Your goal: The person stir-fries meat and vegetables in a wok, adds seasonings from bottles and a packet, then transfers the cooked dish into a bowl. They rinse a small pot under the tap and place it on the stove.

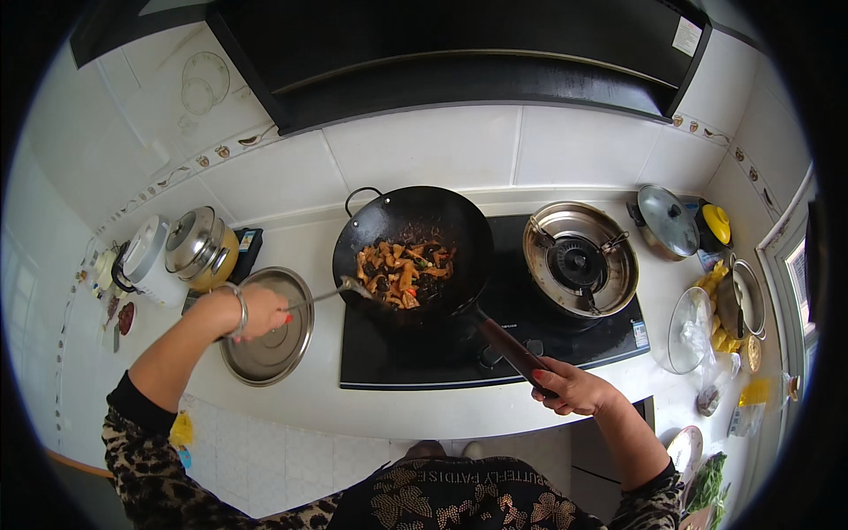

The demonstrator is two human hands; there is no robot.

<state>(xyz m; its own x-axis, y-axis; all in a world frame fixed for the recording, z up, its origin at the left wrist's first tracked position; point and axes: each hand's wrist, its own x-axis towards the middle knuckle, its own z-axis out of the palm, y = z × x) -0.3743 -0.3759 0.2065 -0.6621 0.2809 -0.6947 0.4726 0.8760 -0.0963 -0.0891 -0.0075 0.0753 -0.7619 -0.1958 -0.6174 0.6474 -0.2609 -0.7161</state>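
Observation:
A black wok sits tilted over the left burner, with stir-fried food of brown pieces, dark bits and some red in it. My right hand is closed round the wok's dark wooden handle. At the left, my left hand grips a metal cooking utensil, its head at the wok's left rim; whether this is a ladle or a spatula I cannot tell. Beneath my left hand a round metal lid lies on the counter.
The right burner has a metal ring. Far left stand a steamer pot and a white appliance. On the right are a lidded pan, a glass lid, a metal pot and leafy greens. A range hood hangs above.

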